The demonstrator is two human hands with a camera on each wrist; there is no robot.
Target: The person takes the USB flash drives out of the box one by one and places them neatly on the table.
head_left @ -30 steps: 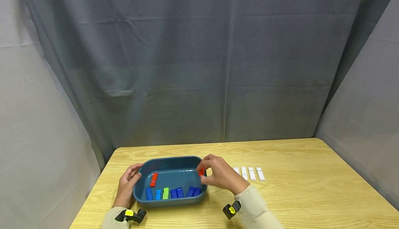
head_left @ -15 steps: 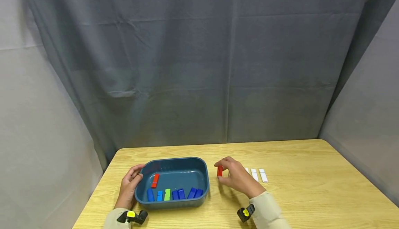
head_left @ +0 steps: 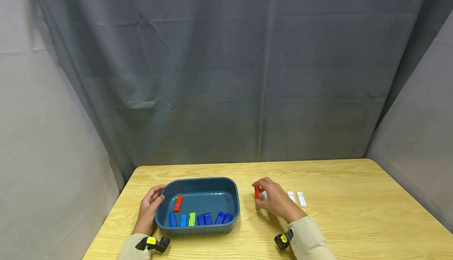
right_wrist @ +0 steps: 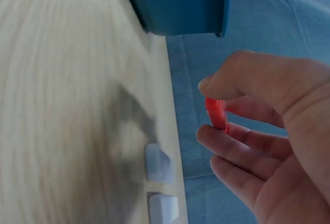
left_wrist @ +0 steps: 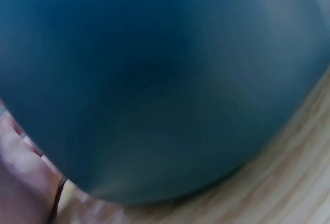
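Observation:
In the head view, my right hand [head_left: 277, 201] pinches a red USB flash drive [head_left: 257, 192] between thumb and fingertips, above the table to the right of the dark blue tub [head_left: 198, 231]. The right wrist view shows this red drive [right_wrist: 216, 114] held upright and apart from the table. My left hand [head_left: 148, 209] holds the tub's left end, thumb at the rim and fingers along the outer side. Inside the tub lie another red drive [head_left: 178, 203], a green one [head_left: 192, 219] and several blue ones [head_left: 204, 219].
White flash drives stand in a row on the wooden table [head_left: 339, 197], right of the tub; one white drive [head_left: 301, 199] is at the row's right end, and my right hand partly hides the others. A grey curtain [head_left: 212, 94] hangs behind the table.
My right hand has lifted the red flash drive out of the tub's right end and carried it rightward, over beside the white drives. My left hand stays at the tub.

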